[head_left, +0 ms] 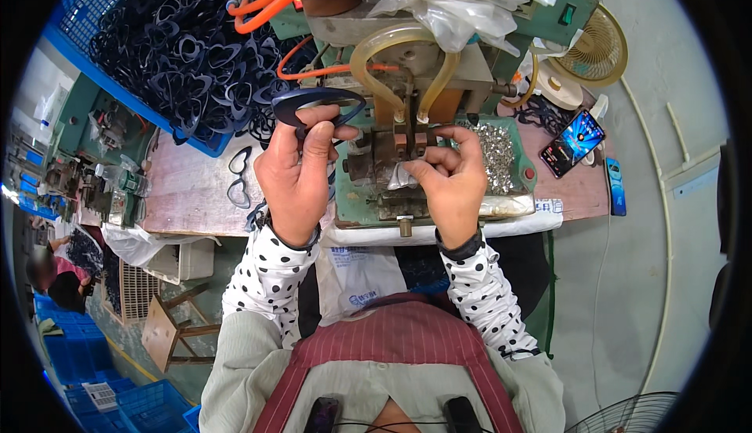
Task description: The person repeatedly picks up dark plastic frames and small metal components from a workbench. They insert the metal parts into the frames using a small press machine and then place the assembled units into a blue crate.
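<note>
Left hand (294, 174): fingers clenched on a dark blue eyeglass frame (317, 105), raised above the desk (188, 190). Right hand (450, 178): fingers pinched at the small press machine (392, 147); whatever they grip is too small to tell. Blue crate (176, 41) of matching frames at far left.

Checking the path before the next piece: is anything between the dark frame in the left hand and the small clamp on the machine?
Nothing visible; the dark frame sits just left of the clamp.
</note>
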